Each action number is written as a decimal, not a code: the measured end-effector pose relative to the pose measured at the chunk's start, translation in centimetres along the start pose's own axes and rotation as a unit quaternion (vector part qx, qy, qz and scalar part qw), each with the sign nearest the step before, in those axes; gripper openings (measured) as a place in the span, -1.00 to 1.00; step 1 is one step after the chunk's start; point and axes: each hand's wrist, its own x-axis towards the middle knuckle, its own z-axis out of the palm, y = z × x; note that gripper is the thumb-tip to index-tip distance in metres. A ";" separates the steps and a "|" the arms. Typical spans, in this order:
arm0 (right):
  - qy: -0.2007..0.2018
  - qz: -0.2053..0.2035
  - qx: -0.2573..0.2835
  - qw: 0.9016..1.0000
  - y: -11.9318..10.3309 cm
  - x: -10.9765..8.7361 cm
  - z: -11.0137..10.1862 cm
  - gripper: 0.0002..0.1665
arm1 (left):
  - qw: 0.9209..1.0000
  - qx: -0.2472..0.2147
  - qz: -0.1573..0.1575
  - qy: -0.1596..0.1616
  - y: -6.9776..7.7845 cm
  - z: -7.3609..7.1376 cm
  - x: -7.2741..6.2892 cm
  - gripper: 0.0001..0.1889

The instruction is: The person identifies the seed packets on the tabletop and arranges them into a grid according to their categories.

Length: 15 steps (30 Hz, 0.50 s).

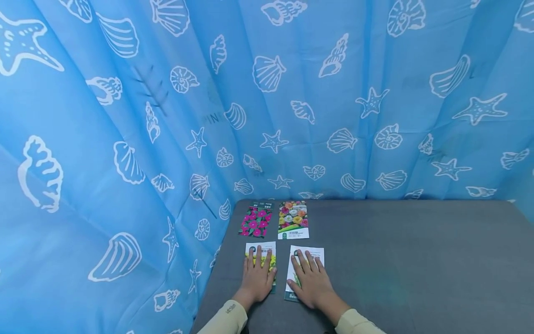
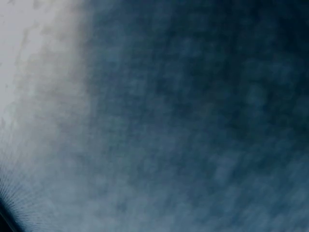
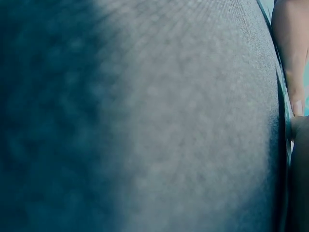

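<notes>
My left hand (image 1: 256,278) lies flat, fingers straight and spread, on a seed packet with yellow flowers (image 1: 260,246). Much of that packet's face is covered by the hand. To the right, my right hand (image 1: 312,282) rests with straight fingers on a white and green seed packet (image 1: 318,251), hiding most of its picture. Beyond the left hand is a packet with pink flowers (image 1: 256,222), slightly tilted. Beside it lies a packet with multicoloured flowers (image 1: 293,219). Part of the right hand (image 3: 291,53) shows at the edge of the right wrist view; the left wrist view is a blur.
All the packets lie on a dark grey table (image 1: 396,260), near its left side. A blue curtain with white shell and starfish prints (image 1: 308,93) hangs along the table's back and left edges.
</notes>
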 end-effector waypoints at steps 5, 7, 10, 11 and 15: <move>0.000 -0.001 0.003 1.000 0.1 -0.2 0.1 -0.04 | 1.000 0.011 -0.007 -0.006 -0.1 0.4 -0.1 -0.31; 0.000 -0.002 0.004 1.000 0.2 -0.3 0.2 -0.04 | 1.000 0.004 -0.007 -0.010 -0.1 0.2 -0.1 -0.30; 0.003 -0.003 0.005 1.000 0.4 -0.4 0.2 -0.04 | 1.000 -0.010 -0.007 -0.016 0.3 -0.1 -0.2 -0.30; 0.003 -0.003 0.003 1.000 0.4 -0.4 0.2 -0.04 | 1.000 -0.015 -0.006 -0.017 0.4 -0.2 -0.2 -0.30; 0.011 -0.001 0.001 1.000 0.7 -0.6 0.0 -0.04 | 1.000 -0.012 -0.007 -0.020 0.8 -0.2 -0.2 -0.31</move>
